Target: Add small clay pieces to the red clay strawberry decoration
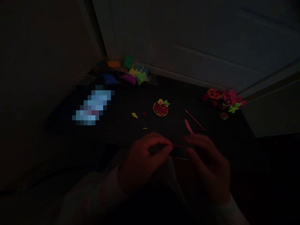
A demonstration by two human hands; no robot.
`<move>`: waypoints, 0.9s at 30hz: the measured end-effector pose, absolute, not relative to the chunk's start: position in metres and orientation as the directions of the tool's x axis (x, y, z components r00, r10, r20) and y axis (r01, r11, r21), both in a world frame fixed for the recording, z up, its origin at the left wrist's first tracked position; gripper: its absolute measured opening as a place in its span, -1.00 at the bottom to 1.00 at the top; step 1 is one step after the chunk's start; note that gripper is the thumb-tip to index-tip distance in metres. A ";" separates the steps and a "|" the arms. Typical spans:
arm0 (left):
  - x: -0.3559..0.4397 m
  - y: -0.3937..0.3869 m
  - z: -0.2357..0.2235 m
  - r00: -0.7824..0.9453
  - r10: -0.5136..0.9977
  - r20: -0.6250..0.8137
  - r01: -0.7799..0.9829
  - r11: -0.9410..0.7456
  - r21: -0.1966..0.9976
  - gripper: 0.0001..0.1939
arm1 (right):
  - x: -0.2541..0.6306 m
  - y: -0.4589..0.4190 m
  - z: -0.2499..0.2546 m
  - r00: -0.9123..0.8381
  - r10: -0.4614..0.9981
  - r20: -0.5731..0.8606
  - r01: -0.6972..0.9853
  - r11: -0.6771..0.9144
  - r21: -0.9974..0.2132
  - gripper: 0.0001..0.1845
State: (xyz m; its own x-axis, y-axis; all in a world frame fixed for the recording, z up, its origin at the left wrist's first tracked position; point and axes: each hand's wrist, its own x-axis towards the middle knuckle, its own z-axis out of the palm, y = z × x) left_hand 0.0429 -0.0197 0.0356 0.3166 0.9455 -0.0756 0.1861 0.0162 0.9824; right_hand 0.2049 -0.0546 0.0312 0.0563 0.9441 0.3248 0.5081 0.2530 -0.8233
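Just off the near edge of the dark tabletop [131, 97], left hand [146, 159] pinches one thin red strip [178, 146] between thumb and fingertips; strip sticks out toward right hand [209, 168], whose thumb and fingers stand parted around its far end. Can't tell if any right finger touches it, too dark. Looks like soft clay, so my take: keep the left pinch light, support the free end before any pull, shape in small even touches, else it'll likely neck or snap. More light would help. Counts, going out: 2 pink tools, one knife [188, 126] partly behind the right hand, one slim stick [195, 120] beyond it. 3 loose bits left of those: yellow sliver [145, 128], larger yellow scrap [134, 115], red dot [144, 113]. 1 round red piece [160, 109] mid-table, yellow rim, 1 yellow and 1 green bit at its top edge. Far right, 1 flower cluster [225, 98], blooms overlap, no safe count; 1 small piece [224, 116] just in front. Left, 1 pixelated bright patch [96, 104]. Back left, at least 6 colours of packets [129, 78], overlapping, exact number unclear.
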 end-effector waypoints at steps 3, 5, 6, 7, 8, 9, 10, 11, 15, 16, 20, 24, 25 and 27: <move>0.037 -0.021 0.037 0.305 0.916 0.259 0.390 -0.368 0.844 -0.90 | 0.213 -0.057 0.046 -0.170 0.863 0.476 0.762 0.421 -0.493 -0.72; 0.036 -0.023 0.038 0.330 0.863 0.382 0.469 -0.501 0.727 -0.90 | 0.214 -0.059 0.051 -0.268 0.829 0.491 0.814 0.467 -0.344 -0.69; 0.035 -0.025 0.038 0.341 0.843 0.416 0.493 -0.537 0.684 -0.90 | 0.213 -0.059 0.053 -0.303 0.813 0.498 0.825 0.485 -0.290 -0.68; 0.035 -0.026 0.038 0.350 0.829 0.437 0.507 -0.560 0.656 -0.90 | 0.213 -0.059 0.053 -0.331 0.800 0.501 0.830 0.499 -0.248 -0.67; 0.035 -0.027 0.039 0.358 0.821 0.445 0.513 -0.571 0.641 -0.90 | 0.212 -0.059 0.054 -0.348 0.791 0.503 0.831 0.508 -0.225 -0.67; 0.036 -0.028 0.039 0.364 0.817 0.448 0.513 -0.577 0.635 -0.90 | 0.211 -0.059 0.054 -0.355 0.791 0.499 0.830 0.512 -0.220 -0.68; 0.036 -0.030 0.040 0.366 0.816 0.447 0.507 -0.578 0.640 -0.89 | 0.210 -0.059 0.054 -0.347 0.797 0.495 0.830 0.507 -0.233 -0.69; 0.037 -0.030 0.042 0.364 0.820 0.441 0.495 -0.572 0.654 -0.90 | 0.209 -0.059 0.054 -0.333 0.807 0.488 0.826 0.499 -0.261 -0.72; 0.039 -0.031 0.046 0.326 0.895 0.304 0.388 -0.420 0.820 -0.91 | 0.204 -0.056 0.052 -0.197 0.892 0.407 0.752 0.404 -0.521 -0.85; 0.040 -0.031 0.046 0.312 0.920 0.238 0.354 -0.345 0.869 -0.91 | 0.203 -0.055 0.051 -0.138 0.920 0.368 0.708 0.351 -0.612 -0.88; 0.041 -0.026 0.046 0.272 0.961 -0.043 0.216 -0.017 0.976 -0.90 | 0.195 -0.052 0.041 0.061 0.991 0.122 0.410 0.087 -0.908 -0.97; 0.042 -0.020 0.043 0.288 0.914 -0.284 0.071 0.275 0.959 -0.91 | 0.189 -0.051 0.028 0.087 0.991 -0.103 0.012 -0.104 -0.994 -0.97; 0.042 -0.019 0.042 0.296 0.892 -0.342 0.019 0.353 0.935 -0.92 | 0.187 -0.050 0.025 0.086 0.984 -0.155 -0.081 -0.148 -0.986 -0.98; 0.044 -0.017 0.038 0.329 0.836 -0.439 -0.105 0.495 0.863 -0.94 | 0.184 -0.050 0.020 0.091 0.969 -0.229 -0.229 -0.204 -0.952 -0.97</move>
